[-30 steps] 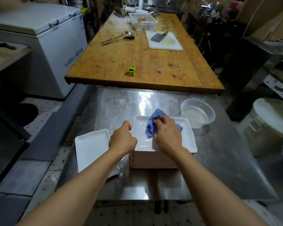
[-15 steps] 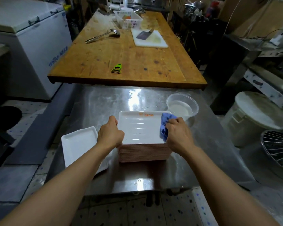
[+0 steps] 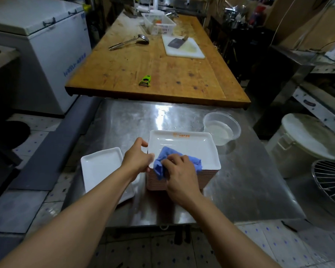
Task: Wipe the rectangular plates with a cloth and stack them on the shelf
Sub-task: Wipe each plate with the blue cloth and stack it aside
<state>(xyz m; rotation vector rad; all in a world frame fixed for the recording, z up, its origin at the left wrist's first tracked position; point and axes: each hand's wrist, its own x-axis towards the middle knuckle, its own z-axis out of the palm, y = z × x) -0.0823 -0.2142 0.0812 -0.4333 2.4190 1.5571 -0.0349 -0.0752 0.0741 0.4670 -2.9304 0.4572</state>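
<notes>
My right hand (image 3: 179,174) presses a crumpled blue cloth (image 3: 163,161) against the near-left corner of the top plate (image 3: 184,147), fingers curled over the soft folds, while my left hand (image 3: 136,158) clamps the plate's left rim, thumb on the upper edge. The plate is a glossy white rectangle with a raised lip and a small orange mark printed near its far edge; it crowns a tall stack of plates (image 3: 156,181) whose ribbed sides show pinkish-brown. The stack stands near the front of a brushed stainless steel bench (image 3: 240,180), scuffed and streaked with glare. Just left of the stack, a single white rectangular plate (image 3: 101,167) lies flat, overhanging the bench's left edge, partly under my left forearm. Beyond the stack to the right sits a round clear plastic tub (image 3: 221,128) holding cloudy liquid. Behind the steel surface runs a long, worn wooden bench (image 3: 124,70) with dark knots, carrying a green peeler (image 3: 145,80), a metal ladle (image 3: 129,41), a white cutting board (image 3: 183,47) with a cleaver (image 3: 176,42) lying on it, and a white slotted plastic basket (image 3: 159,24). A white chest freezer (image 3: 47,45) stands to the left, a lidded pale bucket (image 3: 305,140) to the right.
</notes>
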